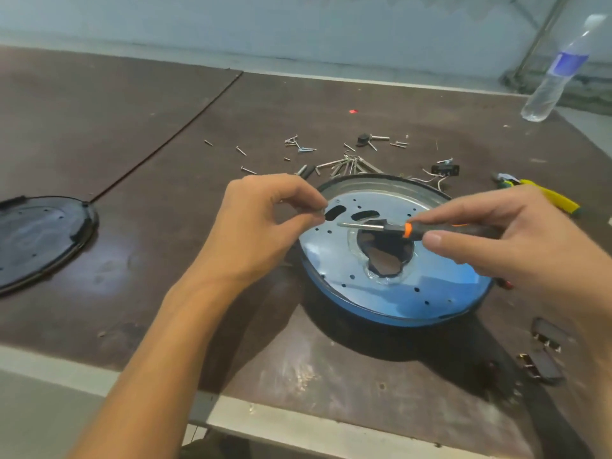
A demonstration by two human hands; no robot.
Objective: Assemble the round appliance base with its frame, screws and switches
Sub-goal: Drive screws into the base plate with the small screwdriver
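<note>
The round blue appliance base [390, 293] lies on the table, its shiny metal inner plate up, with a ragged centre hole and many small holes. My right hand [516, 243] grips a black-and-orange screwdriver [397, 227] over the base, its tip pointing left. My left hand [265, 220] pinches a small screw [322, 212] between thumb and forefinger just left of the tip. Loose screws [298, 145] are scattered behind the base. A black switch with wires [445, 170] lies at the back right.
A black round cover [36, 240] lies at the far left. Hex keys [344, 165] sit behind the base. Yellow-handled pliers [549, 195] and a water bottle [556, 74] are at the right. Dark switch parts [543, 352] lie at the front right, near the table's front edge [298, 415].
</note>
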